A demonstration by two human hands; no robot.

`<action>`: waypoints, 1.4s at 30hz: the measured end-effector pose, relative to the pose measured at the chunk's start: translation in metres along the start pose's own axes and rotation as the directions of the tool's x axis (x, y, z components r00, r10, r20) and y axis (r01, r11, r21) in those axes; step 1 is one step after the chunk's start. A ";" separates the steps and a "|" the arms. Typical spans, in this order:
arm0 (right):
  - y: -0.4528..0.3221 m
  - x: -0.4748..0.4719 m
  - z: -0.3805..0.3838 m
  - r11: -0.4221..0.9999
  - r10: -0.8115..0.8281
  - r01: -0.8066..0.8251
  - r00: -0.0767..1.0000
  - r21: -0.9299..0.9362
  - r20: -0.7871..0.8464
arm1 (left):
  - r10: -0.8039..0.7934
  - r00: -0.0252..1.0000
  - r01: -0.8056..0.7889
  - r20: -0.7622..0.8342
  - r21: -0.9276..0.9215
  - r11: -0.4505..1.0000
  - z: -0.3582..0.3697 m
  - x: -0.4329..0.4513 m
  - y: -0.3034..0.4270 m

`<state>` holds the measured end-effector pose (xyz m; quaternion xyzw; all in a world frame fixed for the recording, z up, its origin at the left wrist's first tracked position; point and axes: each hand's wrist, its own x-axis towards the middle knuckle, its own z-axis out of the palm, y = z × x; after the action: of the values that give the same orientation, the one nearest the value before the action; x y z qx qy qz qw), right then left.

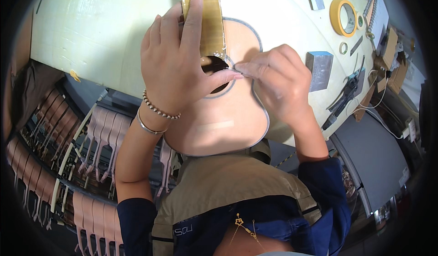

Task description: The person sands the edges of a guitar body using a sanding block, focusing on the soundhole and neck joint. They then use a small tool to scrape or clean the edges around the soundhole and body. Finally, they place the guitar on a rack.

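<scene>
An acoustic guitar body (219, 138) of pale wood lies on the bench in front of me, its lower end towards my apron. Yellowish tape covers the fingerboard (210, 20), and ragged white bits cling to its right edge near the soundhole (214, 66). My left hand (174, 57) lies across the neck end, index finger flat on the taped fingerboard, thumb reaching over the soundhole. Close to that thumb's tip, my right hand (280, 80) pinches a small, thin dark piece (236, 70) at the soundhole's right rim. The fingers mostly hide this piece.
Right of the guitar, the pale bench top (287, 23) bears a grey block (320, 72), a yellow tape roll (336, 18), a spiral notebook (379, 21) and a black corded tool (345, 93). Racks of wooden guitar necks (106, 124) stand at lower left.
</scene>
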<state>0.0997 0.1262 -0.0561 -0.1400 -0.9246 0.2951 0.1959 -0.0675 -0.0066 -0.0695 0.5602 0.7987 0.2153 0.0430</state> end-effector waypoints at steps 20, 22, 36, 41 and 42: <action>0.016 0.032 0.013 0.995 0.010 -0.027 0.986 -0.100 -0.169 | -0.013 1.000 0.013 0.018 -0.016 1.000 -0.003 0.003 0.002; 0.016 0.039 0.017 0.990 -0.021 -0.008 0.979 -0.141 -0.203 | -0.002 1.000 0.003 0.012 -0.021 1.000 -0.003 0.003 0.002; 0.016 0.032 0.012 0.996 -0.026 0.015 0.991 -0.085 -0.131 | 0.018 1.000 -0.018 -0.001 -0.017 1.000 -0.002 0.004 0.002; -0.002 0.006 0.009 0.994 -0.039 0.031 0.996 -0.106 -0.078 | 0.044 0.999 -0.044 -0.012 0.001 0.999 -0.002 0.004 0.003; -0.007 -0.001 0.002 0.992 -0.034 0.030 0.999 -0.121 -0.031 | 0.046 0.999 -0.046 -0.012 0.004 0.999 -0.002 0.005 0.003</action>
<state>0.0981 0.1194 -0.0539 -0.1416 -0.9395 0.2331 0.2072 -0.0675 -0.0022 -0.0656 0.5771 0.7863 0.2183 0.0322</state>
